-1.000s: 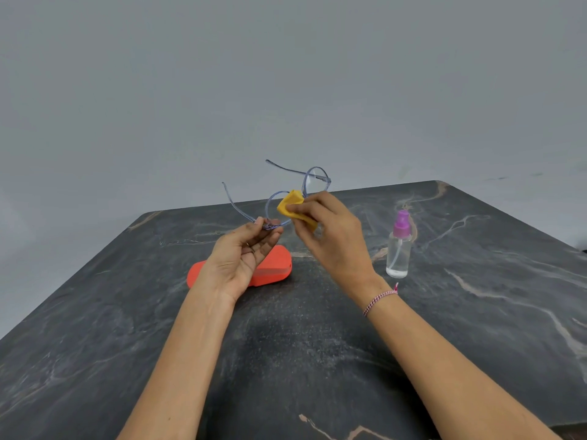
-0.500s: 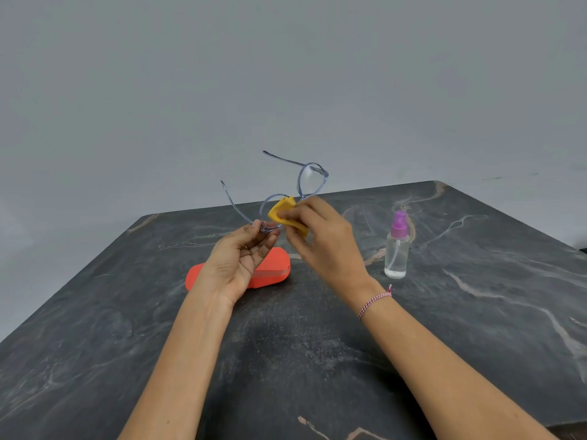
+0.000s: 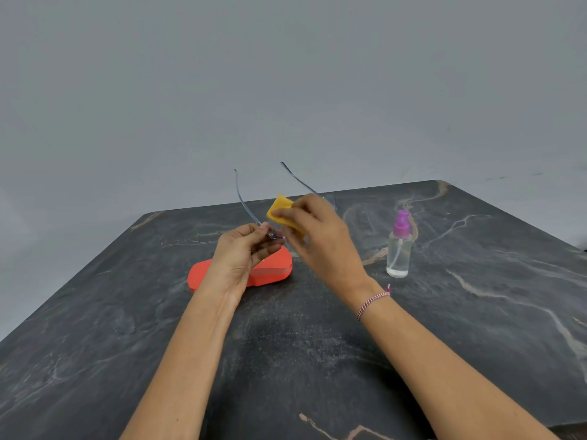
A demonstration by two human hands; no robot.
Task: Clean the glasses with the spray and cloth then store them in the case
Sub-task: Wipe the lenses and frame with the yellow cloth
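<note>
Room all round: glasses held mid-air above the red case, well in from the surface edges; spray bottle stands apart on the right. Thin clear frame, arms up — left hand grip pinches it, right hand grip clamps the yellow cloth. Since earlier the frame has tilted, and the lenses are now hidden behind the right hand.

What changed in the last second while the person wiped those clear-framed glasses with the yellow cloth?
The thin clear-framed glasses tipped: both temple arms now point upward, and the lens seen above the right hand is hidden behind it. The right hand's yellow cloth slid slightly left. The left hand still pinches the frame; the orange oval case and purple-capped clear spray bottle stayed put.
</note>
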